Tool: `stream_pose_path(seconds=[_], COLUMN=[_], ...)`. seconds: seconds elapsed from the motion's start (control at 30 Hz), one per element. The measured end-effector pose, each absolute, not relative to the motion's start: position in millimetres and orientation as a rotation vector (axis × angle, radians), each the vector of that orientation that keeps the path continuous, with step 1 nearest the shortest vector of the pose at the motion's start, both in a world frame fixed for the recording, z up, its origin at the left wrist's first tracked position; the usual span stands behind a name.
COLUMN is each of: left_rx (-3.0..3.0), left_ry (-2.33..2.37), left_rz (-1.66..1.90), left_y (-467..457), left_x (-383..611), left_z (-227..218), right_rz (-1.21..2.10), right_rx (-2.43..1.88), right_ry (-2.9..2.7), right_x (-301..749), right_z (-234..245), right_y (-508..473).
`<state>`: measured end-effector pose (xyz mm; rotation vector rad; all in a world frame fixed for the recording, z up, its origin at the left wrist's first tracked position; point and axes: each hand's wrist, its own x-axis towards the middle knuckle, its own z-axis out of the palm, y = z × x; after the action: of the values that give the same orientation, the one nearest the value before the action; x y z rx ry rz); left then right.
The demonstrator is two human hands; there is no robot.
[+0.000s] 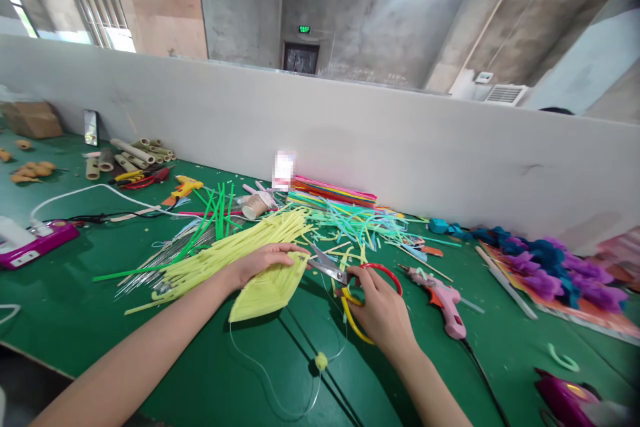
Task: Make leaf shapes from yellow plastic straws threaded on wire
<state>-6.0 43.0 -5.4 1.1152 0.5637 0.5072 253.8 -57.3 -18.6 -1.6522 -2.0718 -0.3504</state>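
Room: bare concrete hall, grey partition wall (350, 140) behind a green surface (75, 307) littered with coloured strips.
Left hand (263, 260): fingers curled down over the top edge of the yellow fan (265, 290), pinning it to the surface.
Right hand (383, 310): closed through the red and yellow loops of the scissors (327, 265).
Scissors: blades parted, tips pointing at the fan's upper right corner, just beside the left fingertips.
Yellow fan: flat on the surface near the front edge, between the two hands; loose yellow strips (225, 250) lie just behind it.
Thread: thin clear line with a yellow bead (321, 361) loops below the fan (can't tell where it attaches).
Step, my read: trimming the fan's edge.
Do it well: press close to the cut line so the strips don't splay, but pull the fingertips back from the blades.
Cut: feed the edge deep into the blades, not the tips; one long close gives a straighter edge than nibbling.
Risk: the clear line runs near the blades, so check it is out of the way before closing.
Nearby: pink glue gun (443, 297) just right of the right hand, cord trailing forward; paper cup (254, 205) behind the strips.
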Motion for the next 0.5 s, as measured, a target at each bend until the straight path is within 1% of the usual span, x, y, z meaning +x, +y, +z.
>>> stream_pose_path(seconds=[0.2,0.5], left_rx=[1.085,1.044], left_ry=[0.572,0.56], left_rz=[0.519,0.56], left_y=[42.8,47.1], left_x=[-6.1,-7.0], left_z=[-6.0,-10.6], right_rz=[-0.538,-0.655], right_rx=[-1.552,-1.547], right_ry=[-2.133,-2.204], right_x=[257.5,259.3], right_z=[-20.5,-23.4], right_y=[-58.1,-58.4])
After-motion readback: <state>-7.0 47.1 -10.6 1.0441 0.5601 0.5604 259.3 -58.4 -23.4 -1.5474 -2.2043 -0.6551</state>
